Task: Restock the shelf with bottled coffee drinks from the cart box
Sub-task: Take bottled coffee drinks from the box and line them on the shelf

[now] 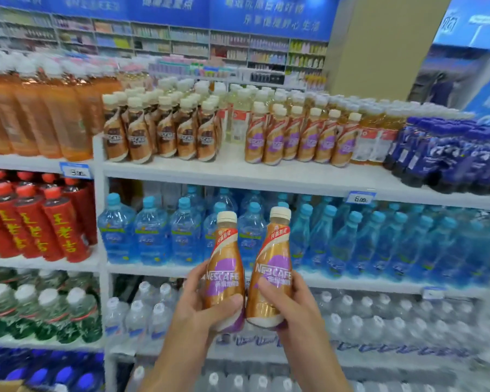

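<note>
Toppling may threaten the purple row [300,137]: well below it, left hand [197,306] grips a bottle [224,264], right hand [290,306] a second bottle [273,261], and shelving both together could knock its front.

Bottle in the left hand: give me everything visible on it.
The left-hand bottle is a slim plastic-looking coffee drink: cream screw cap, glossy gold sleeve with a purple patch, white NESCAFE lettering, red-and-white band below the neck. Cap on. Held roughly upright in front of the blue water bottles. The left hand wraps its lower half, thumb across the front. Its base is close against the right-hand bottle; contact unclear.
</note>
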A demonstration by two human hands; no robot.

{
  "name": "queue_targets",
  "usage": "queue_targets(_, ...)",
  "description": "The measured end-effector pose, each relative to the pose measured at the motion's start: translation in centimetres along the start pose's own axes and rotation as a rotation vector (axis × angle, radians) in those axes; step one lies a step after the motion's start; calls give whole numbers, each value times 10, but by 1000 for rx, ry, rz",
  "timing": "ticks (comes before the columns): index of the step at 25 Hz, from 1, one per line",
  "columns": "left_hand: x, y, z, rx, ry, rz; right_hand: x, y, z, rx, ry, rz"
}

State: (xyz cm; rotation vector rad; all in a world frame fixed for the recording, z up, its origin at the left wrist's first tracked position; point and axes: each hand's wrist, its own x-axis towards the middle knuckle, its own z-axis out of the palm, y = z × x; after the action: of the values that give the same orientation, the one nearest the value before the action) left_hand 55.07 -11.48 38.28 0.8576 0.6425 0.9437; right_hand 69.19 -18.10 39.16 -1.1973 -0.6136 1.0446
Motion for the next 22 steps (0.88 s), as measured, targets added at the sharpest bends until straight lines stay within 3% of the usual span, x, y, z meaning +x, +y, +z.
queue_targets(11, 127, -11, 67, -46, -102, -89, 103, -49, -61, 71, 124, -78)
queue_targets(22, 257, 32, 126, 58, -175, 6, 220, -100, -74, 29, 129, -183)
